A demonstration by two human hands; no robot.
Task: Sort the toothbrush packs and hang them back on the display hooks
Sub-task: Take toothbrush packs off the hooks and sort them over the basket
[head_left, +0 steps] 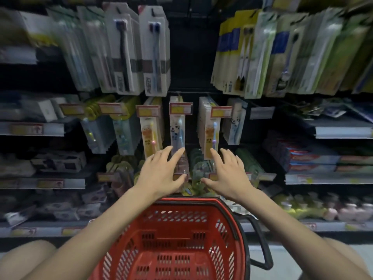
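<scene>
Toothbrush packs hang in rows on the display hooks. In the middle row a clear panda pack with a blue brush (pixel 177 128) hangs beside an orange pack (pixel 150 132) and another orange pack (pixel 211 136). My left hand (pixel 161 172) reaches up with fingers spread, its fingertips at the bottom of the panda pack. My right hand (pixel 228 172) is spread too, its fingers at the bottom of the right orange pack. Neither hand holds anything. Green packs (pixel 198 166) hang on a lower hook between the hands.
A red shopping basket (pixel 181 239) with a black handle stands right below my arms, nothing visible inside. Tall white packs (pixel 155 51) and yellow-green packs (pixel 262 53) hang in the upper row. Shelves with boxed toothpaste (pixel 314 156) flank the hooks.
</scene>
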